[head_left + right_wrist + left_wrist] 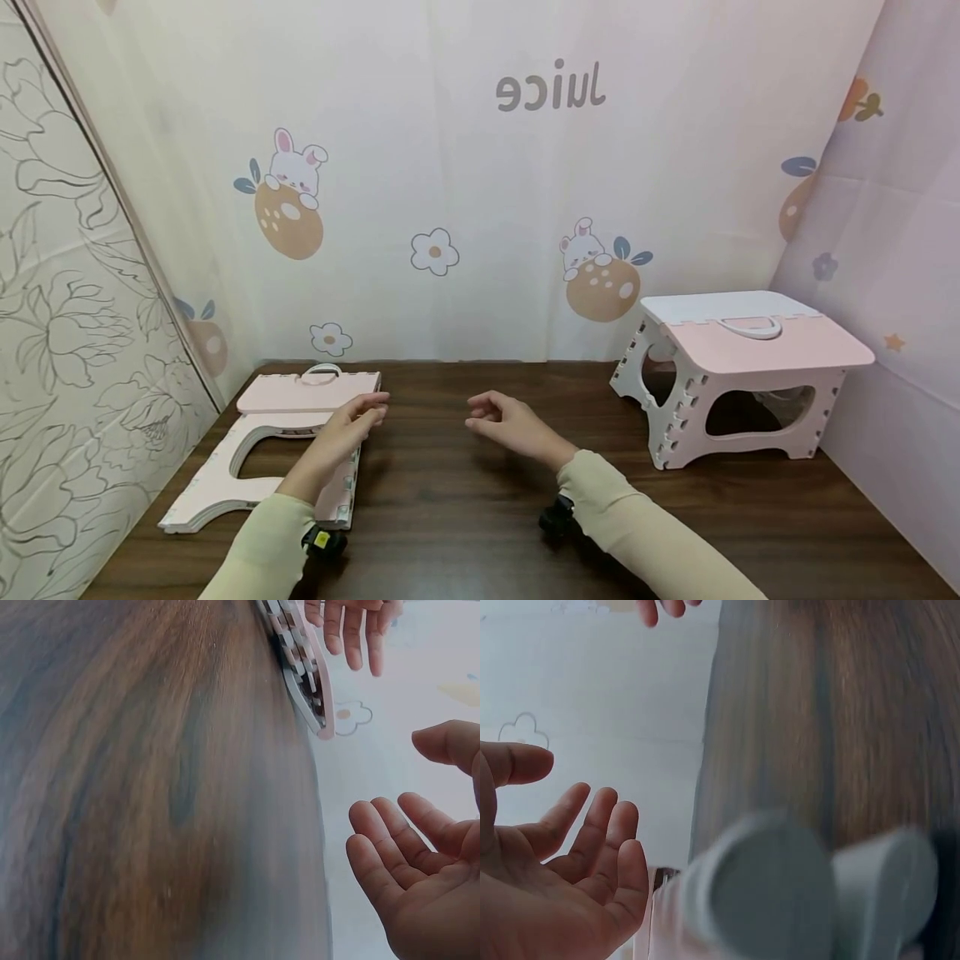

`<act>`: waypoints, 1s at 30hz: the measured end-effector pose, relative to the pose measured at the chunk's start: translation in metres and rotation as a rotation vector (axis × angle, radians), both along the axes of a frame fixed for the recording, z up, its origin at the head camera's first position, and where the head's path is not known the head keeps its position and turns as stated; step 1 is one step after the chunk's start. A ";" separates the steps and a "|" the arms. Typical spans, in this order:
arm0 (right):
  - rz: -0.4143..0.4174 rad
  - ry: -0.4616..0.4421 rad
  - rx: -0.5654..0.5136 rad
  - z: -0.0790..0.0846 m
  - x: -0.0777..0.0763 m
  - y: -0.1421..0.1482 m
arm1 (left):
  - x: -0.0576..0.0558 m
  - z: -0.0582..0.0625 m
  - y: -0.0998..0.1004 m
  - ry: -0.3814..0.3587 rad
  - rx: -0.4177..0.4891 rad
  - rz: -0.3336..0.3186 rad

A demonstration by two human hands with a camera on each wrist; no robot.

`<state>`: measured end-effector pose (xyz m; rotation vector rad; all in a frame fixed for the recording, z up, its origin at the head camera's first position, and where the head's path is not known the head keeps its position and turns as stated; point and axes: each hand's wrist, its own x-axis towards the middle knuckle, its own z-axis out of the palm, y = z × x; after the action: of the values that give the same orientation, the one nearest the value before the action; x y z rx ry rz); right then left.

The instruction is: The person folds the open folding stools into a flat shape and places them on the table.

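A dark wood-grain table [450, 525] fills the foreground, with two cream-sleeved arms reaching over it. The left hand [349, 430] hovers above the right side of a folded pink-and-white stool [300, 402]; its fingers are loosely bent, holding nothing. The right hand [517, 425], equally relaxed and unladen, hangs over bare wood, well apart from the upright pink-and-white stool [757, 350] at right. Behind hangs a pale curtain [450, 167] printed with rabbits.

two stools [772, 352] [307, 398], two hands [348, 427] [516, 425], one table [442, 500]
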<state>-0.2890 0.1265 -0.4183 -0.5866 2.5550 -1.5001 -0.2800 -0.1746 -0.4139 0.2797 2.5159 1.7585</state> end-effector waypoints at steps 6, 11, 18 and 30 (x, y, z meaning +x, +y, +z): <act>-0.027 0.004 0.019 -0.002 0.000 0.015 | 0.000 0.002 0.014 -0.002 -0.003 -0.022; -0.039 0.021 0.036 -0.002 -0.003 0.029 | -0.002 0.006 0.025 0.003 -0.027 -0.043; -0.057 0.058 0.055 0.000 -0.005 0.043 | -0.005 0.005 0.043 0.037 -0.042 -0.049; -0.093 0.044 0.064 -0.002 0.001 0.052 | -0.002 0.004 0.059 0.006 -0.014 -0.036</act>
<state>-0.2877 0.1787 -0.4206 -0.5057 2.6876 -1.4421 -0.2823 -0.1160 -0.4101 0.3287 2.5097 1.7293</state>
